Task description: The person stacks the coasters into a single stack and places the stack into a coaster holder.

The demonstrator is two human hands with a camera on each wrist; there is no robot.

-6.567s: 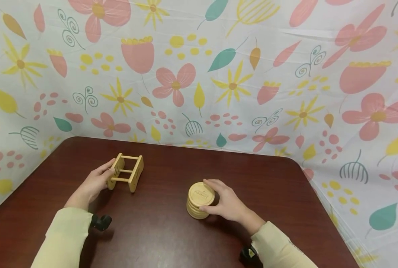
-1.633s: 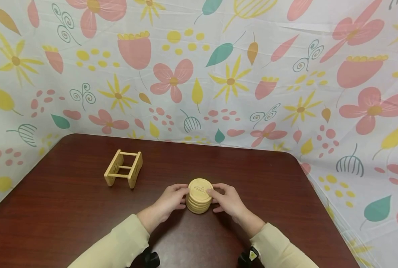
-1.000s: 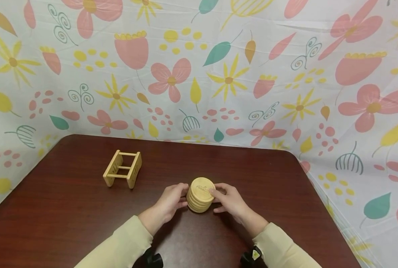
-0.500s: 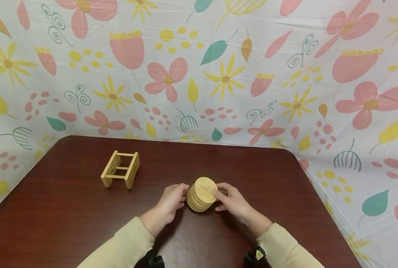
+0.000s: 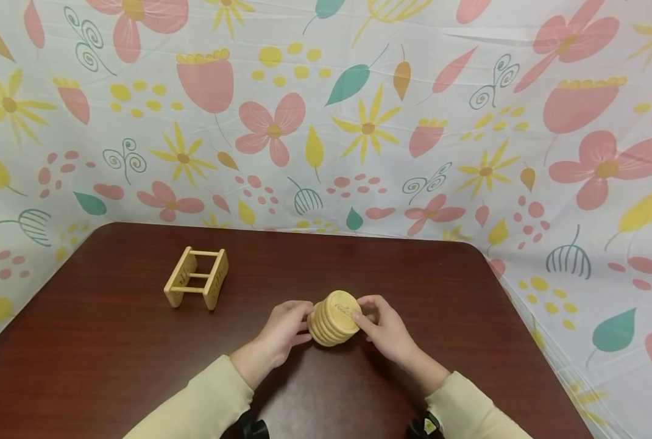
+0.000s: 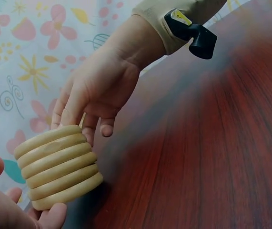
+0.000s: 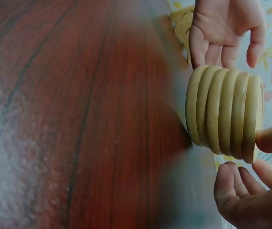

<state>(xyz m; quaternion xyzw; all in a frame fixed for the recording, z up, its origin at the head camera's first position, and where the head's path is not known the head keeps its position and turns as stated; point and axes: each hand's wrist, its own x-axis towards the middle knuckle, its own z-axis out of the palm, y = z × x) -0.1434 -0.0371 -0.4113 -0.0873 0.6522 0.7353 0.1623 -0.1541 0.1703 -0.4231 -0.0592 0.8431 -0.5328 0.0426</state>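
Note:
A stack of round wooden coasters [image 5: 331,320] leans to the right near the middle of the table, its marked top face turned toward my right hand [image 5: 389,332]. That hand pinches the top coaster, thumb on its face and index finger at the far rim. My left hand [image 5: 276,335] is at the stack's left side; in the right wrist view its fairly straight fingers [image 7: 212,52] reach the stack while the thumb stays apart. From the left wrist, the coasters [image 6: 59,167] show as a ribbed cylinder between both hands. The left palm is partly hidden in the head view.
A small wooden rack [image 5: 215,283] with two side panels and crossbars stands on the dark red-brown table [image 5: 112,341], left of the hands. Behind the table hangs a flower-printed cloth [image 5: 326,122], which also runs along both sides.
My left hand has left the rack and come to the stack. The coasters, upright at first, have tipped over to the right in the last second, the right hand moving with them.

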